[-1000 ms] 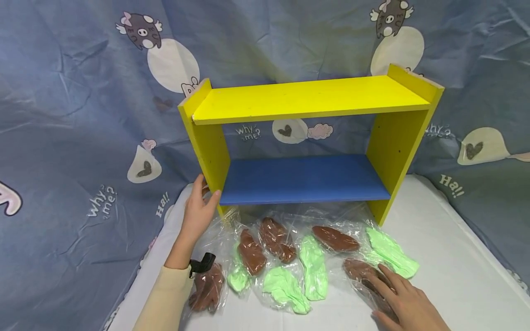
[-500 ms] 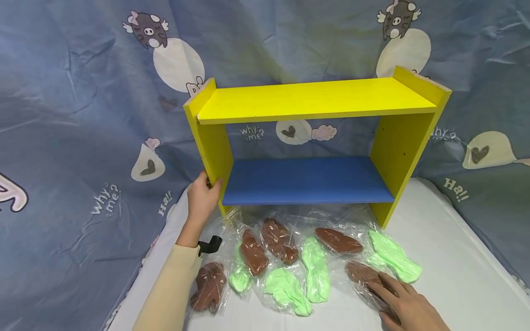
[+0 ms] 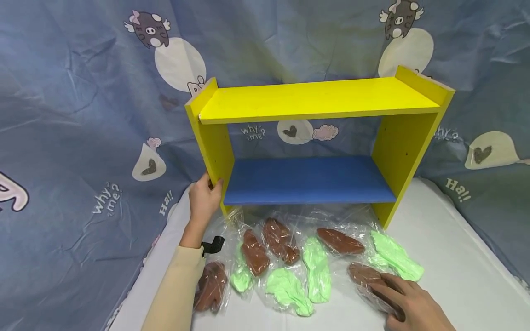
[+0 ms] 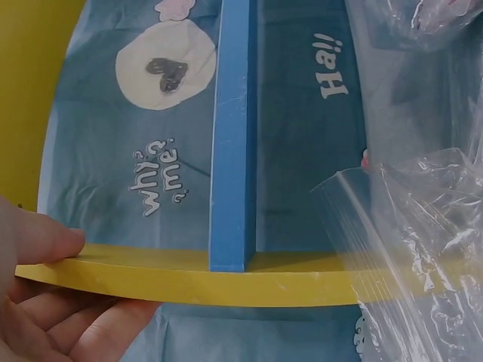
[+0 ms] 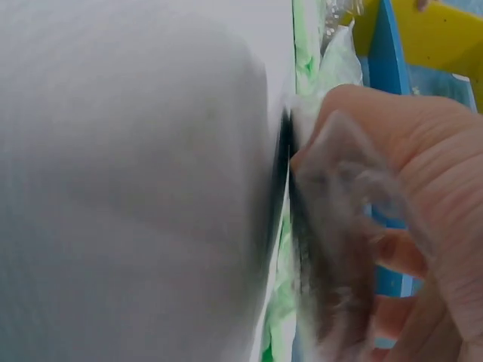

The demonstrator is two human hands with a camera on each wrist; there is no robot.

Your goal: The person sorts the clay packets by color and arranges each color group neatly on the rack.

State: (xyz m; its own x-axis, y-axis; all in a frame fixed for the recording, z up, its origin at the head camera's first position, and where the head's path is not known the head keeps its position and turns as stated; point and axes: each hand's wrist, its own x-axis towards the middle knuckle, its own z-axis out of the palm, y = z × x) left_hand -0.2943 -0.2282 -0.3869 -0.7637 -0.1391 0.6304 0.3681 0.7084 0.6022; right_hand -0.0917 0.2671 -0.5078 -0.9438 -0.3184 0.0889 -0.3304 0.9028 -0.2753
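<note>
On the white table stands a yellow shelf unit (image 3: pixel 314 100) with a blue lower board (image 3: pixel 308 180). My left hand (image 3: pixel 204 197) grips the front edge of its left side panel; in the left wrist view the thumb lies on one face of the yellow panel (image 4: pixel 302 289) and the fingers on the other. At the front right, my right hand (image 3: pixel 418 305) holds a brown clay-like lump in a clear plastic bag (image 3: pixel 365 274), low over or on the table. The right wrist view has the bagged lump (image 5: pixel 339 286) between thumb and fingers; its lower part is blurred.
Between the hands lie several bagged lumps, such as a brown lump (image 3: pixel 339 241), a light green lump (image 3: pixel 316 271) and another brown lump (image 3: pixel 211 286). Loose clear plastic (image 4: pixel 423 249) touches the shelf's left foot. A printed blue cloth (image 3: pixel 83 138) hangs behind.
My left hand has closed its fingers further onto the shelf's side panel. The right fingers have drawn closer round the bagged brown lump. The whole head view has shifted slightly.
</note>
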